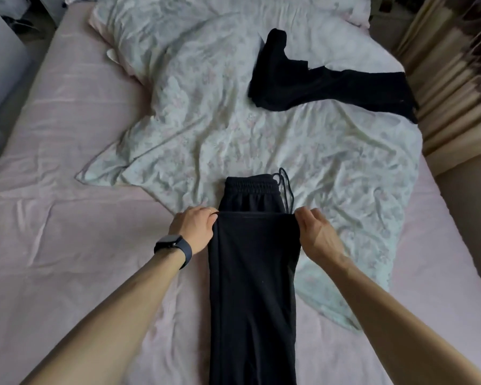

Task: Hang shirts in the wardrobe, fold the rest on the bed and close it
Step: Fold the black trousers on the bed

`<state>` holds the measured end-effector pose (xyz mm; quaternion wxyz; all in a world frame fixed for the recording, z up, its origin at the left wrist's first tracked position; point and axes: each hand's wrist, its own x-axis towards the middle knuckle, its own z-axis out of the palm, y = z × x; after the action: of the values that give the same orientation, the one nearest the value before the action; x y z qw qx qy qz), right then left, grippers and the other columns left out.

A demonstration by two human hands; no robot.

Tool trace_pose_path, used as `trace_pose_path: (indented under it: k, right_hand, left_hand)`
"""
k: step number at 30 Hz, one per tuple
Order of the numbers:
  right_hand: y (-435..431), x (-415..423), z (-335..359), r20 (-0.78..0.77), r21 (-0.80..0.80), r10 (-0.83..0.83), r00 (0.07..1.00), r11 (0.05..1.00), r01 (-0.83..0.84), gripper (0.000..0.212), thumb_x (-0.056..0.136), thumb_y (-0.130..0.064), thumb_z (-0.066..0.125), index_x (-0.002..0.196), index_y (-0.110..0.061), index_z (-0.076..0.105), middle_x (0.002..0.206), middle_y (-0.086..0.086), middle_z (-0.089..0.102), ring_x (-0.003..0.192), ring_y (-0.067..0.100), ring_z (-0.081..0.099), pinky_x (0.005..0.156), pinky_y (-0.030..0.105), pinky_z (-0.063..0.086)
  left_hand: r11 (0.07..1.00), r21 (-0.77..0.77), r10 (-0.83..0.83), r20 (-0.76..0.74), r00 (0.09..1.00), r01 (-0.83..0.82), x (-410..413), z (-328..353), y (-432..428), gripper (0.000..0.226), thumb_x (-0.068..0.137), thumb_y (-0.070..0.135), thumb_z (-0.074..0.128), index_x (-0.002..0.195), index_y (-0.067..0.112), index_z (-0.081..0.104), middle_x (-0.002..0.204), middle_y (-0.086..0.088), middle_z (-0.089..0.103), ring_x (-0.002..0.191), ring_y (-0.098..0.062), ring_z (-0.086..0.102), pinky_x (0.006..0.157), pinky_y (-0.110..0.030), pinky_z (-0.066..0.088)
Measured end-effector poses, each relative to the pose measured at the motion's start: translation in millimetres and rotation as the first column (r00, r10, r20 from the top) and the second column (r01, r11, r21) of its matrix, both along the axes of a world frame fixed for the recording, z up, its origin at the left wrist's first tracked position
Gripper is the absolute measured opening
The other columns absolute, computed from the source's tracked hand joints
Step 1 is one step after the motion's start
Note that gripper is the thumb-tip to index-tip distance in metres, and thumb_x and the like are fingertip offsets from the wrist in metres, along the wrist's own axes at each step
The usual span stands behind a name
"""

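Black trousers (253, 273) folded lengthwise on bed (67, 190), left hand (195, 232) and right hand (318, 234) pinching hem corners, second black garment (317, 81) at one o'clock.

Sheet (67, 218): broad flat stretch left of trousers (253, 273), open passage.
Duvet (206, 120): rumpled, low folds across centre and right, passable above.
Garment (303, 87): black heap on duvet, far right, well apart from trousers.
Curtain (450, 73): hangs along right side, just beside garment.
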<state>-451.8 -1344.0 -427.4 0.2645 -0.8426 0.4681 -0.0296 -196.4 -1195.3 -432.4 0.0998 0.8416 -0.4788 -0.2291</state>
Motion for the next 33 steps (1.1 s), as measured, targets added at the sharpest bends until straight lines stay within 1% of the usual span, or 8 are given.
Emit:
trace_pose_path:
  k: [5,9,16,19,23,26,29,33]
  right_hand:
    - [-46,43,-31,0.005,-0.046,-0.045,0.999,0.998,0.046,0.029,0.106,-0.034,0.028,0.103,-0.019,0.054,0.094,0.002,0.050,0.083,0.026,0.051,0.068,0.041,0.047]
    - [-76,57,-48,0.042,-0.102,-0.067,0.997,0.992,0.070,0.034,0.107,-0.037,0.026,0.106,-0.019,0.054,0.100,0.003,0.050,0.086,0.025,0.050,0.067,0.035,0.040]
    - [-105,77,-81,0.021,-0.033,-0.053,0.998,0.998,0.054,0.034,0.107,-0.039,0.032,0.117,-0.022,0.060,0.100,0.003,0.055,0.085,0.025,0.056,0.071,0.037,0.048]
    - [-105,76,-95,0.152,-0.049,-0.129,0.980,0.989,0.137,0.030,0.107,-0.035,0.039,0.117,-0.021,0.064,0.101,0.002,0.061,0.084,0.021,0.057,0.072,0.032,0.045]
    - [-114,82,-98,0.209,-0.047,-0.196,0.958,0.977,0.210,0.026,0.105,-0.036,0.046,0.110,-0.020,0.066,0.098,0.002,0.066,0.085,0.022,0.062,0.072,0.032,0.047]
    - [-111,87,-94,0.207,0.014,-0.265,0.942,0.963,0.268,0.031,0.103,-0.044,0.047,0.114,-0.021,0.064,0.108,0.003,0.068,0.094,0.019,0.062,0.078,0.032,0.048]
    - [-77,80,-84,0.247,-0.103,-0.322,0.914,0.929,0.355,0.034,0.102,-0.040,0.050,0.127,-0.019,0.059,0.134,0.005,0.057,0.122,0.025,0.052,0.101,0.040,0.045]
    - [15,55,-92,0.146,-0.368,-0.046,0.988,0.925,0.097,0.044,0.101,-0.025,0.048,0.144,-0.016,0.049,0.159,0.006,0.035,0.145,0.024,0.035,0.115,0.040,0.030]
  left_hand:
    - [0.992,-0.008,0.126,0.001,0.992,-0.126,27,-23,-47,0.032,0.106,0.022,0.036,0.122,0.015,0.063,0.119,-0.010,0.064,0.108,-0.032,0.057,0.082,-0.036,0.045]
    - [0.978,-0.075,0.190,-0.055,0.980,-0.193,35,-31,-83,0.032,0.107,0.017,0.038,0.126,0.008,0.062,0.120,-0.018,0.061,0.110,-0.035,0.056,0.079,-0.032,0.035]
    - [0.964,-0.064,0.252,-0.111,0.961,-0.260,50,-68,-108,0.027,0.105,0.014,0.042,0.114,0.000,0.064,0.107,-0.023,0.063,0.101,-0.038,0.056,0.080,-0.035,0.036]
    - [0.954,-0.117,0.265,-0.086,0.960,-0.274,56,-90,-105,0.026,0.105,0.020,0.042,0.108,0.006,0.064,0.101,-0.018,0.063,0.095,-0.038,0.057,0.082,-0.043,0.048]
    - [0.947,-0.147,0.279,-0.070,0.958,-0.286,61,-107,-107,0.027,0.103,0.028,0.040,0.110,0.014,0.062,0.105,-0.011,0.061,0.100,-0.034,0.056,0.085,-0.048,0.050]
    - [0.907,-0.209,0.363,-0.055,0.930,-0.366,46,-106,-100,0.037,0.102,0.038,0.035,0.128,0.024,0.056,0.125,-0.009,0.054,0.114,-0.032,0.052,0.098,-0.046,0.047]
    - [0.927,-0.337,0.253,0.241,0.937,-0.163,3,-94,-70,0.050,0.099,0.041,0.039,0.147,0.027,0.043,0.150,-0.007,0.040,0.128,-0.030,0.044,0.106,-0.048,0.037]
    - [0.956,-0.285,0.010,0.249,0.968,0.064,-80,-110,-23,0.068,0.097,0.039,0.044,0.159,0.019,0.022,0.167,-0.004,0.012,0.153,-0.025,0.013,0.124,-0.048,0.008]
